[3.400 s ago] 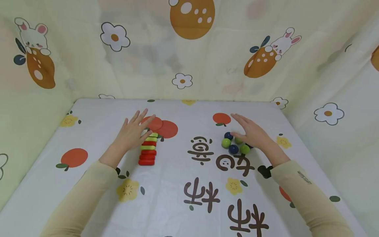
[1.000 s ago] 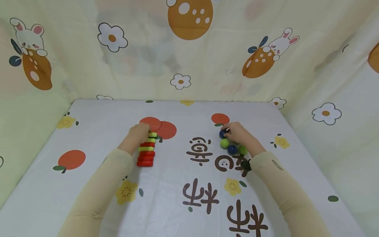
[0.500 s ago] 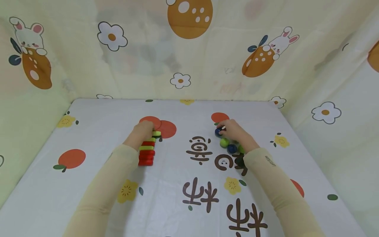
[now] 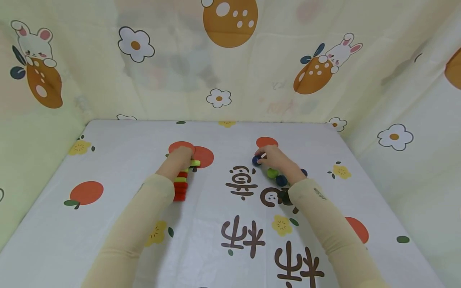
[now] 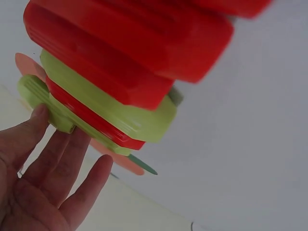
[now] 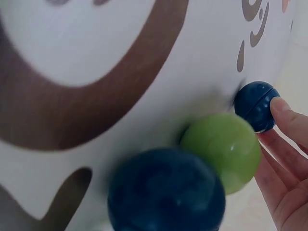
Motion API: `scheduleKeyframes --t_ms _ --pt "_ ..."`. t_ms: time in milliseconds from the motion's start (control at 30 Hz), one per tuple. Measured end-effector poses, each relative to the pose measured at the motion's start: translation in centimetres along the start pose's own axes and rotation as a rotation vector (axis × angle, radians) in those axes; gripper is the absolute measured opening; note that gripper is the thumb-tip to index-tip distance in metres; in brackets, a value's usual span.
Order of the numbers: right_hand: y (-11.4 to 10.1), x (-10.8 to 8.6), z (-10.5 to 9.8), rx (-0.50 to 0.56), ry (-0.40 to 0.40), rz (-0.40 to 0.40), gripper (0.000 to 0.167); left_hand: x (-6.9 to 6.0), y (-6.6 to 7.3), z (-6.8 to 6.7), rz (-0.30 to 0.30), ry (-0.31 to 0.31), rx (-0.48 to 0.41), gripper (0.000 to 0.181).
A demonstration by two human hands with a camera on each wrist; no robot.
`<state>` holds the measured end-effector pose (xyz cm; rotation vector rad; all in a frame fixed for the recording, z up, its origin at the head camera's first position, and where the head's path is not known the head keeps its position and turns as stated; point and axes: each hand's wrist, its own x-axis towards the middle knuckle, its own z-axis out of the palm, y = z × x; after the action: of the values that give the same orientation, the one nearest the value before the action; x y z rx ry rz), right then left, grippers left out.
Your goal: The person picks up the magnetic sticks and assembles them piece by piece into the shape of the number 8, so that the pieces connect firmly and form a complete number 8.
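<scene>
The left hand [image 4: 181,157] pinches a lime-green block [image 4: 195,163] at the far end of the block row [image 4: 180,186] on the desk [image 4: 196,236]; the right hand [image 4: 275,157] pinches a dark blue ball [image 4: 256,161] near a green ball [image 4: 272,173]. Steady, light grips should avoid jostling neighbours.

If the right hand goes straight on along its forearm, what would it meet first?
From the right hand, the way over the table looks free until the patterned curtain, though depth is unclear.

Seven blocks [image 4: 180,180]; at least four balls [image 4: 272,173] visible.
</scene>
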<state>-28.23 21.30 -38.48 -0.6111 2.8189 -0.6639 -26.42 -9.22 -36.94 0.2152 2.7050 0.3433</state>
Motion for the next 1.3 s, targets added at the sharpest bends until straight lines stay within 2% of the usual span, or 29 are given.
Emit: scheduleKeyframes --t_ms 133,367,500,767,900,1067,1300 --pt "-0.4 0.2 0.3 -0.004 0.007 -0.010 0.026 0.3 0.3 0.0 0.001 -0.005 0.000 0.017" --pt "-1.0 0.6 0.7 -0.005 0.002 -0.025 0.027 0.7 1.3 0.2 0.006 -0.028 0.055 0.014" --pt "-1.2 0.8 0.9 -0.004 0.007 -0.042 0.027 0.9 1.9 0.5 0.010 -0.035 0.041 0.014" --pt "-1.4 0.9 1.2 0.012 0.001 -0.022 0.028 1.3 2.6 1.0 0.052 0.002 0.064 0.016" --pt "-1.6 0.9 1.4 0.026 -0.002 -0.026 0.027 1.6 3.0 1.1 0.054 0.005 0.062 0.014" --pt "-2.1 1.0 1.7 0.062 -0.008 -0.027 0.028 1.8 3.5 1.3 0.094 0.037 0.072 0.012" --pt "-2.5 1.3 2.2 0.102 -0.010 -0.058 0.027 2.2 4.0 1.6 0.124 0.019 0.060 0.025"
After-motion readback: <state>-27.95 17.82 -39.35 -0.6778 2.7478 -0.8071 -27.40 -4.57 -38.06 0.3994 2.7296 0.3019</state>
